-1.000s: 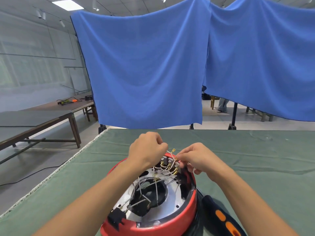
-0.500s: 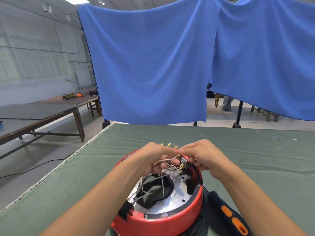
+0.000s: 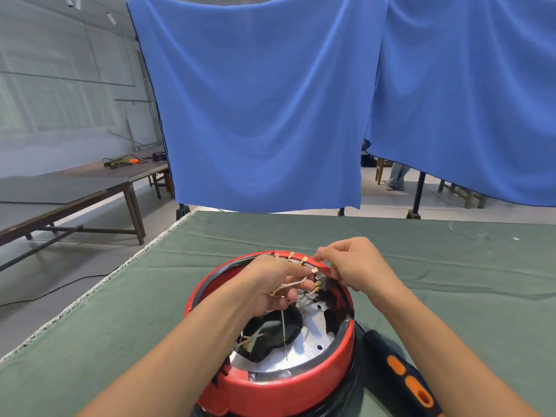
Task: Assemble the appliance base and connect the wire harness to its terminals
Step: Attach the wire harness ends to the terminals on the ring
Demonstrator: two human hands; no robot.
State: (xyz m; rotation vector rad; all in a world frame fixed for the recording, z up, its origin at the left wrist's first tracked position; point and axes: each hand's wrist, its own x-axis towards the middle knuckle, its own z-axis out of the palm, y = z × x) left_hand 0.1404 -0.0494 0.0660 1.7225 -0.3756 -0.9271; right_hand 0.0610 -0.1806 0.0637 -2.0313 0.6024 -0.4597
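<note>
- At the red base's (image 3: 270,377) twelve o'clock rim, my left hand (image 3: 272,285) grips white wires (image 3: 293,285).
- My right hand (image 3: 356,264) pinches one; I'd push its brass clip (image 3: 316,286) straight on.

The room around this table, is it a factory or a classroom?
Probably a workshop or assembly hall: long bare worktables with tools, blue cloth screens dividing stations, and a red appliance base being wired on a green-covered bench.

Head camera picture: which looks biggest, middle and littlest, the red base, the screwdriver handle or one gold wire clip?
1. Red base, by far the biggest.
2. Screwdriver handle, partly cut off by the picture's edge.
3. Gold wire clip, tiny, though it lies farther from the camera.
</note>
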